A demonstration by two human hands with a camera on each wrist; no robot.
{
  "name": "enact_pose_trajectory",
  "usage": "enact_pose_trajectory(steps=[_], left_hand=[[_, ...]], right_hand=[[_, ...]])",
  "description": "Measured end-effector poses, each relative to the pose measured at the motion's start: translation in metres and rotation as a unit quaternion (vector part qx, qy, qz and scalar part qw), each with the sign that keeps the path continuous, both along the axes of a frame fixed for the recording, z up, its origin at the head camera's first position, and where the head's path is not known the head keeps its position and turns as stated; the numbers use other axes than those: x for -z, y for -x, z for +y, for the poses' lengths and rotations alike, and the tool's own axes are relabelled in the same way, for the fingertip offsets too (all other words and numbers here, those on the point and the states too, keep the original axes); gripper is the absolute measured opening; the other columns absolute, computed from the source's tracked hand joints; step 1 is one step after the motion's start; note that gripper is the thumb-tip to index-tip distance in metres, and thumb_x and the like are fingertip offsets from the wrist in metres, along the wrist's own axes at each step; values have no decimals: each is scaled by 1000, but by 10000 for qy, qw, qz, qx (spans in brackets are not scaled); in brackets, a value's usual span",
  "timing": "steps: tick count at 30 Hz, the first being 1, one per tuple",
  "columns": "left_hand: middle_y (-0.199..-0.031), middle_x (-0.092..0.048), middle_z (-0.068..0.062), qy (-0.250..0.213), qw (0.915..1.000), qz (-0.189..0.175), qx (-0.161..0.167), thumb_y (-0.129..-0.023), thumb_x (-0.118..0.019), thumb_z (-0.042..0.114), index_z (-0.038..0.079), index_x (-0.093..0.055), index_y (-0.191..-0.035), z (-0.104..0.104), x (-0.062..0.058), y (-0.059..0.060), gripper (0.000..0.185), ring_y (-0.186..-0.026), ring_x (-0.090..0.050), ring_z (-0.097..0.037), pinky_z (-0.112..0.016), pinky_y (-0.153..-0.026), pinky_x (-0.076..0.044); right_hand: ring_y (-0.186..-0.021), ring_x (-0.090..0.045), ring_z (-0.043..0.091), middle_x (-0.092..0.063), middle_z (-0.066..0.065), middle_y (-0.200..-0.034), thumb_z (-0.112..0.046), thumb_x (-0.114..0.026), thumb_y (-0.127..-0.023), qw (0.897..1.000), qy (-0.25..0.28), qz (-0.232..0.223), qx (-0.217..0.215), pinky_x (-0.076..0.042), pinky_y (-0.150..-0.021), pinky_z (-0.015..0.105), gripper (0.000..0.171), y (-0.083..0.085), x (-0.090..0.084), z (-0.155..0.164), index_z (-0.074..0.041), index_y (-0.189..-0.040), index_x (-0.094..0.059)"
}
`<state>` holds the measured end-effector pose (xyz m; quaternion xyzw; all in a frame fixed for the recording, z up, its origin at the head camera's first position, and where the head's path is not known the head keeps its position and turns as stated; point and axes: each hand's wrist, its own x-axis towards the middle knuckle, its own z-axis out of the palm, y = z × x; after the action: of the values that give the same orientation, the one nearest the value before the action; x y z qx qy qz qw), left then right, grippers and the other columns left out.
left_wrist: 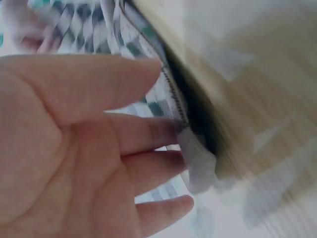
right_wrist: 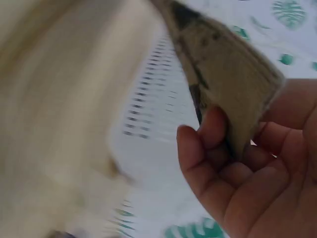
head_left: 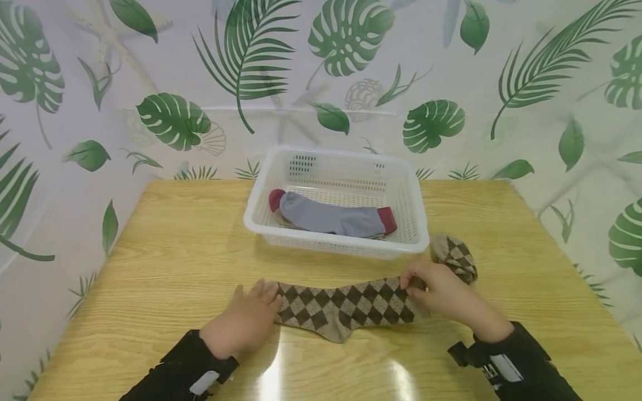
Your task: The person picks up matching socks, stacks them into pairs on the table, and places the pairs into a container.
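left hand (head_left: 244, 323): laid flat, fingers straight and together, pressed on one end of argyle sock (head_left: 346, 307) | right hand (head_left: 440, 294): fingers pinched on the sock's other end | sock: stretched flat on table (head_left: 165, 262) between both hands | behind: white basket (head_left: 337, 240), grey sock (head_left: 331, 218) contained

A light wooden table (head_left: 165, 262) with a straight grain fills the lower half of the frame, and two bright patches of glare lie on its near edge at the bottom centre. Behind and on both sides hangs a pale cloth backdrop (head_left: 506, 50) printed with green palm and monstera leaves and faint shells, closing the table in across the upper half of the frame.
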<state>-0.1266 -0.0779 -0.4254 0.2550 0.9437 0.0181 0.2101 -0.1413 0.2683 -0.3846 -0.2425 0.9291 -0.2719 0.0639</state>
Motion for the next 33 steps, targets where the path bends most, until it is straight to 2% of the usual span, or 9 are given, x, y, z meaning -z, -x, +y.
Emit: enact_pose_trajectory(steps=[4,6,8,11,14,18,22,28,33], left_hand=[[-156,-29,-16,-181,9994,290,-43,-97,-57,25,-2,-47,-141,-14,2,4,53,-143,-19,-44,-67,-109,-20],[-156,-29,-17,-307,9982,494,127,-96,-58,29,-2,-43,-143,-8,4,3,58,-142,-20,-45,-65,-110,-21],[-156,-27,-18,-464,9971,502,321,-95,-59,33,4,-38,-148,2,5,-1,64,-143,-19,-44,-63,-111,-19],[-158,-23,-16,-529,9966,223,596,-93,-62,43,19,-30,-154,18,7,-6,73,-143,-17,-43,-67,-108,-21],[-160,-18,-11,-357,9972,-129,639,-86,-67,52,35,-27,-153,29,8,-8,80,-144,-16,-43,-76,-101,-21],[-162,-11,-6,-72,9969,-365,691,-77,-72,58,43,-26,-152,31,8,-5,89,-145,-10,-43,-81,-97,-13],[-163,-2,-2,-9,9943,-633,855,-73,-76,58,46,-20,-152,23,6,4,97,-147,0,-39,-80,-99,-8],[-163,5,0,-156,9911,-832,1027,-73,-76,59,47,-16,-152,14,9,22,100,-146,8,-38,-79,-101,-5],[-162,3,-12,-732,9902,-655,990,-77,-72,59,37,-22,-154,10,11,27,95,-145,7,-42,-75,-105,0]], right_hand=[[-83,-61,22,-66,8,-94,4,-67,-81,9971,-589,469,-91,-54,-73,37,14,9,25,-13,-5,-92,-66],[-92,-64,30,-67,14,-103,-2,-70,-81,9923,-948,779,-171,-54,-81,44,18,5,29,-23,-1,-99,-67],[-103,-62,36,-63,20,-115,-9,-71,-84,9901,-1126,732,-416,-52,-89,48,28,-1,30,-38,3,-109,-66],[-123,-50,42,-48,24,-140,-26,-70,-90,9867,-1286,68,-988,-44,-99,54,52,-11,31,-60,2,-131,-55],[-138,-29,46,-28,21,-155,-49,-67,-88,9743,-1530,-765,-1466,-35,-104,61,79,-15,39,-74,-9,-149,-37],[-144,-6,46,-9,13,-162,-68,-62,-79,9600,-1944,-1182,-1635,-24,-104,71,99,-18,49,-75,-24,-156,-20],[-146,2,41,0,9,-163,-73,-59,-75,9541,-2158,-1196,-1696,-16,-103,75,101,-21,52,-69,-32,-156,-16],[-146,10,37,9,4,-163,-77,-47,-81,9478,-2377,-1191,-1762,-4,-102,78,94,-16,57,-61,-37,-156,-8],[-145,6,43,3,10,-163,-71,-49,-85,9643,-1818,-1080,-1597,-4,-103,77,89,-8,59,-50,-30,-156,-17]])
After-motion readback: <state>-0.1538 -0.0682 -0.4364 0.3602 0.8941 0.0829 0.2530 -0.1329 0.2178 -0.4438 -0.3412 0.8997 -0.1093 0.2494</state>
